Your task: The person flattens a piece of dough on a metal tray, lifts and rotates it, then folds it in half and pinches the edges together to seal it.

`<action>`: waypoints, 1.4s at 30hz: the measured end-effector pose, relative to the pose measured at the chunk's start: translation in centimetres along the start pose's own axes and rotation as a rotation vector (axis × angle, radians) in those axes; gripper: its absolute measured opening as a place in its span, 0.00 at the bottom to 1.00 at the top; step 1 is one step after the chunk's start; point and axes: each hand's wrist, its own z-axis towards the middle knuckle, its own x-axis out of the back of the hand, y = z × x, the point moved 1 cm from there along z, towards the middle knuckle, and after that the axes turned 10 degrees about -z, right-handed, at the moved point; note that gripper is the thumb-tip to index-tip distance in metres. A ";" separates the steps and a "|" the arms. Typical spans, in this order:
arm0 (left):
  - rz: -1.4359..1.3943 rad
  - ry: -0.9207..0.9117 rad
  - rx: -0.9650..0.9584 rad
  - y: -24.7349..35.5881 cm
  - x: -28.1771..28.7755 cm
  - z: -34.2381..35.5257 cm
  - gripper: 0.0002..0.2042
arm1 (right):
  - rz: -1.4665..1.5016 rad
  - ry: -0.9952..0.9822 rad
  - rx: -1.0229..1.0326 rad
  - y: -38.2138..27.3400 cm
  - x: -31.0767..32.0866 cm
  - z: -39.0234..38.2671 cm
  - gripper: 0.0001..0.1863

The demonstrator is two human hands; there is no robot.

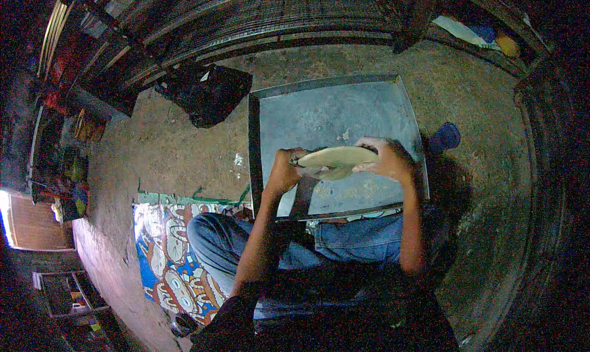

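our left hand (284, 171) and right hand (391, 160) are both clamped on opposite edges of a pale cream, flat, round disc (340, 158), which we hold tilted over a shallow grey rectangular tray (332, 109). outward, we see a dark purple cup-like container (445, 137) right of it, a crumpled black bag (212, 94) near its far left corner and a brightly printed cartoon mat (175, 269) nearer us.
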 end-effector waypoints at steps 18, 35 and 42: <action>-0.154 -0.046 0.071 -1.6 -0.6 -0.3 0.14 | 0.126 0.135 0.055 -1.4 0.0 0.0 0.15; -0.185 -0.054 -0.100 2.2 -1.0 0.8 0.20 | -0.377 -0.075 0.043 -4.3 -1.1 0.1 0.18; -0.025 -0.100 0.171 -2.2 0.3 -0.3 0.18 | -0.162 0.081 0.051 -2.8 -1.1 -0.3 0.21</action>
